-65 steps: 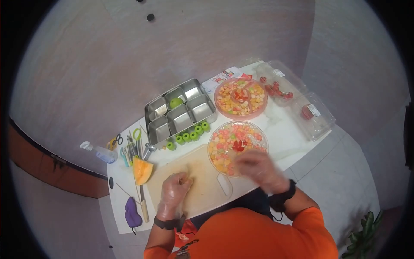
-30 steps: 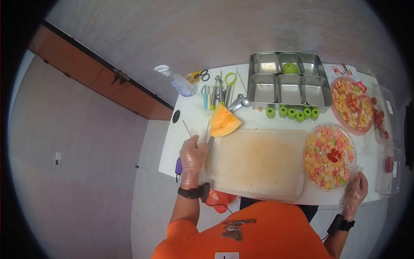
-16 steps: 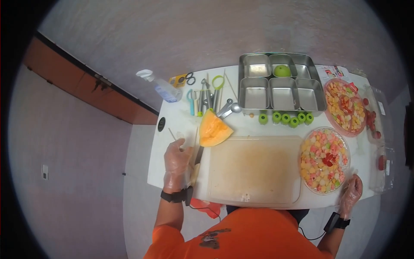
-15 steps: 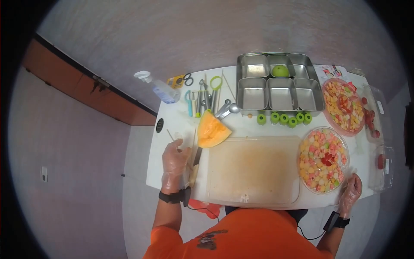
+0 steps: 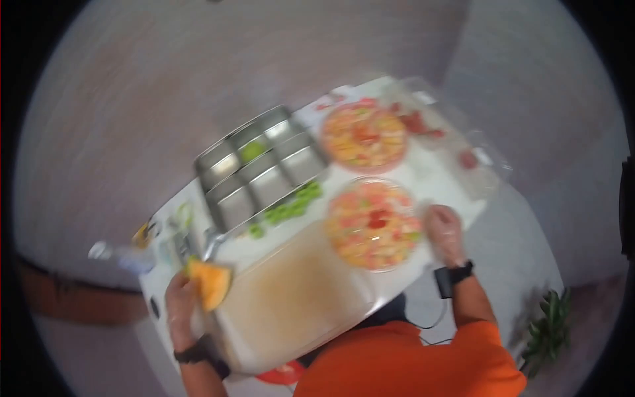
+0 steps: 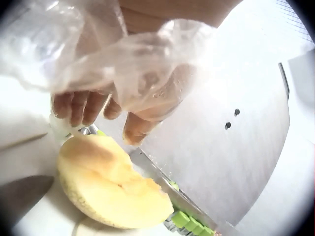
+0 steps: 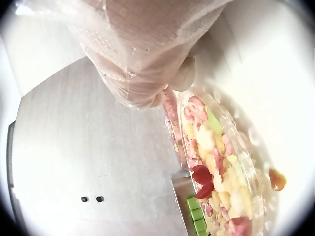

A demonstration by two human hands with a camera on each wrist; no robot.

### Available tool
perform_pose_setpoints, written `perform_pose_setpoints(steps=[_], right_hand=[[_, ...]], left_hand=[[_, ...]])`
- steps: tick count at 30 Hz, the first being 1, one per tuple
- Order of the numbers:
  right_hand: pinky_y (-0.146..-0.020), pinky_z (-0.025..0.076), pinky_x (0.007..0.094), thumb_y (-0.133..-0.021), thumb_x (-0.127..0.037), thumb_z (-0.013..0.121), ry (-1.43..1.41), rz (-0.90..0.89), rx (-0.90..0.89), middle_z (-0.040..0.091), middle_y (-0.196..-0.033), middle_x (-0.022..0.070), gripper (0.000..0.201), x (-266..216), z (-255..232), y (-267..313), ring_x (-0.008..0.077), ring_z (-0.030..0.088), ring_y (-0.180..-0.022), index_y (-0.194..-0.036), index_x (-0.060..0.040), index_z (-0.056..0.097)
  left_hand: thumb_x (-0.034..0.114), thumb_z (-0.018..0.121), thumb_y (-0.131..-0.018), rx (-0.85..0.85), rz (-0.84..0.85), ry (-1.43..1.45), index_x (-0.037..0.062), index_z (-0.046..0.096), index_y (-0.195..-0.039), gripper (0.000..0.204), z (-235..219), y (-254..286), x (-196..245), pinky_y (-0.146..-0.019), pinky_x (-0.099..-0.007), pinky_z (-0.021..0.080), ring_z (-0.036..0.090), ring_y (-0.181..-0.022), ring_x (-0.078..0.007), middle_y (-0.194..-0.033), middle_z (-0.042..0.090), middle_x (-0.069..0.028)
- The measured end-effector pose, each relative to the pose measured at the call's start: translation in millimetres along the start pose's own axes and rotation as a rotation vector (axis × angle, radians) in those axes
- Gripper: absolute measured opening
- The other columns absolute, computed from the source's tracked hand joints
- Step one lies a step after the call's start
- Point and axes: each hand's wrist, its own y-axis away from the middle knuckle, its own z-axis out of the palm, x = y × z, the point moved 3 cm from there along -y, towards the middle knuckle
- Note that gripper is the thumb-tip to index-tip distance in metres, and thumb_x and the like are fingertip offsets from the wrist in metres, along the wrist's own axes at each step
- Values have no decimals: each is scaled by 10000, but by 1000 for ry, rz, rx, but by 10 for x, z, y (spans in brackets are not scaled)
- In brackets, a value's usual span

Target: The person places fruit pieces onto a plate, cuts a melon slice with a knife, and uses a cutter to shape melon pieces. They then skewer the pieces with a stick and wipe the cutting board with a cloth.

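My left hand, in a loose clear plastic glove, is beside an orange melon wedge. In the left wrist view its relaxed fingers hang close over the wedge's pale flesh, and a knife blade lies on the table nearby. My gloved right hand is loosely curled to the right of a round clear plate. Its fingers hold nothing visible. Small fruit pieces fill that plate, with a red flower-like piece among them. The head view is blurred by motion.
A cutting board lies in front of the body. Behind it stand a steel tray with a green fruit and several green-handled cutters. A second fruit platter, clear boxes and a spray bottle surround these.
The head view has swung to the right, so the table appears tilted. My left hand has moved from near the knife and skewers to the melon wedge. My right hand stays by the plate.
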Motion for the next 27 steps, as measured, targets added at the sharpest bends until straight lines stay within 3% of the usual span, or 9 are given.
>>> perform_pose_setpoints(steps=[3,10,12,13,15,18,21,26,27], right_hand=[[-762,519,265,-937,-130,722,132,24,126,673,-929,9,164,-234,81,-4,92,617,-848,-1033,3,731],[-755,521,285,-927,-151,727,143,-44,81,694,-887,53,178,-201,48,36,126,642,-823,-1002,9,748],[-751,520,293,-928,-153,727,150,-35,58,695,-883,64,177,-234,62,44,137,645,-816,-996,10,749],[-744,520,300,-926,-147,724,182,-71,43,698,-881,75,167,-269,59,66,151,650,-806,-989,5,750],[-744,521,302,-923,-141,723,194,-77,17,699,-882,79,161,-321,42,85,155,653,-807,-992,2,749],[-744,524,304,-918,-128,720,208,-106,-30,698,-879,83,150,-358,20,56,161,656,-805,-997,-4,748],[-743,525,303,-914,-115,717,195,-141,-80,692,-868,82,142,-341,-26,63,165,655,-796,-1003,-9,746],[-728,522,297,-910,-103,714,24,-41,-129,679,-850,81,133,-163,-18,19,165,648,-772,-1001,-9,740],[-719,519,297,-908,-99,715,122,-138,-116,677,-846,83,131,-220,-43,23,164,644,-765,-998,-7,738]], left_hand=[[91,692,-905,-8,-68,339,-24,642,-1304,419,261,-291,-641,-768,-301,536,678,-841,-165,-962,730,-93],[-22,726,-851,99,-80,475,-92,599,-1320,491,260,-290,-309,-729,-284,544,678,-814,-181,-985,715,-111],[-43,724,-836,-50,-136,555,-69,614,-1311,488,281,-231,-114,-746,-279,548,680,-824,-172,-1028,718,-105],[-43,724,-836,-36,-138,556,-69,614,-1311,488,281,-153,-70,-746,-279,548,680,-824,-172,-1028,718,-105],[-72,711,-820,-175,-210,436,-42,634,-1293,480,309,-93,59,-763,-279,558,695,-878,-181,-1073,720,-100],[-84,704,-809,-149,-108,637,-25,637,-1288,487,492,-3,319,-772,-280,566,703,-908,-193,-1065,723,-85],[-93,695,-808,-91,-146,708,-22,626,-1301,504,602,-26,385,-770,-287,573,704,-919,-205,-1071,720,-85],[-76,679,-804,-73,-80,656,-23,612,-1318,520,679,112,437,-806,-314,574,700,-890,-205,-1087,715,-85],[-69,674,-808,-62,-70,638,-21,619,-1310,507,694,175,506,-798,-310,570,693,-877,-192,-1062,716,-72]])
